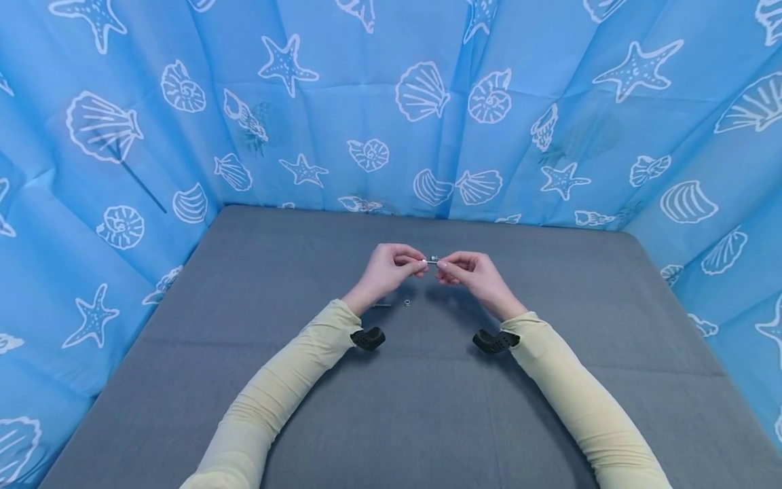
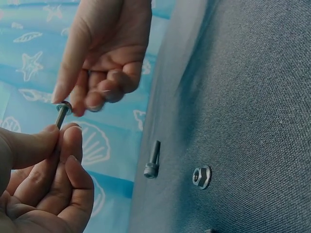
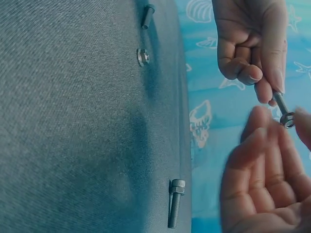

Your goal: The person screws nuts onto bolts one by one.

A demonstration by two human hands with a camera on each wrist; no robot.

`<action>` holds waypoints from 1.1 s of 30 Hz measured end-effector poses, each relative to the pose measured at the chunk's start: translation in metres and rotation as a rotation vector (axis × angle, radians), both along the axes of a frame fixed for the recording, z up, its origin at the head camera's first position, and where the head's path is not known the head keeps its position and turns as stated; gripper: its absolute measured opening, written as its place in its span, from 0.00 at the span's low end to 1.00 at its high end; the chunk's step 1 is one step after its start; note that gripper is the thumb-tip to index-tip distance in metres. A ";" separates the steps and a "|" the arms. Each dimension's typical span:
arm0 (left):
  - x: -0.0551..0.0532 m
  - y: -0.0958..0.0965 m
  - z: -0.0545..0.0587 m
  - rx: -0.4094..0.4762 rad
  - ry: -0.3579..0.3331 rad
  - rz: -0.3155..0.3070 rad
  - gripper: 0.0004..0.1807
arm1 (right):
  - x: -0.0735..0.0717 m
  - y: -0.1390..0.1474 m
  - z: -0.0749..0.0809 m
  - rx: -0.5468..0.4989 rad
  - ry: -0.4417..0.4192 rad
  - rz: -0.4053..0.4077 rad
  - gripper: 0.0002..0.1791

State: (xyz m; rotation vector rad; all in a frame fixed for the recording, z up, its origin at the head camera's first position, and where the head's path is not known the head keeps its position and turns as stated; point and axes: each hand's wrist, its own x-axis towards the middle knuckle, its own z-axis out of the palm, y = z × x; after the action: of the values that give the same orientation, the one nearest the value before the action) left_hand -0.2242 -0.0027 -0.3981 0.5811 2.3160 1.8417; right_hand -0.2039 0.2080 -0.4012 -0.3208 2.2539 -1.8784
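Note:
My left hand pinches a small metal bolt between thumb and index finger, with its threaded shank sticking out toward the other hand. At the far end of that shank sits a nut, which my right hand pinches with thumb and fingertips. The other fingers of both hands are loosely curled. The bolt's other end is hidden in the left fingers. Both hands are raised over the grey table. Below them lie a loose flange nut and a second bolt.
A cap-head bolt with a nut on it lies on the grey cloth-covered table, toward the right side. A blue curtain with white shells and starfish hangs behind and beside the table. Dark wrist mounts stick out from both sleeves.

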 end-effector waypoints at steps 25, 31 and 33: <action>0.001 -0.002 -0.004 0.005 -0.004 -0.036 0.08 | 0.001 0.000 -0.001 -0.018 0.039 -0.012 0.19; 0.001 -0.003 -0.003 -0.001 0.007 -0.045 0.10 | 0.003 -0.003 0.001 0.056 0.019 -0.022 0.24; 0.001 -0.003 -0.002 -0.007 0.019 -0.035 0.09 | 0.003 -0.004 0.001 0.040 0.023 -0.024 0.23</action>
State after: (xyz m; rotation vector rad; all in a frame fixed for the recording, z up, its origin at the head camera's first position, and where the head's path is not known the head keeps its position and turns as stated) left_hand -0.2231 -0.0055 -0.4005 0.6364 2.3078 1.8198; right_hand -0.2007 0.2043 -0.4000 -0.3121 2.3171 -1.8472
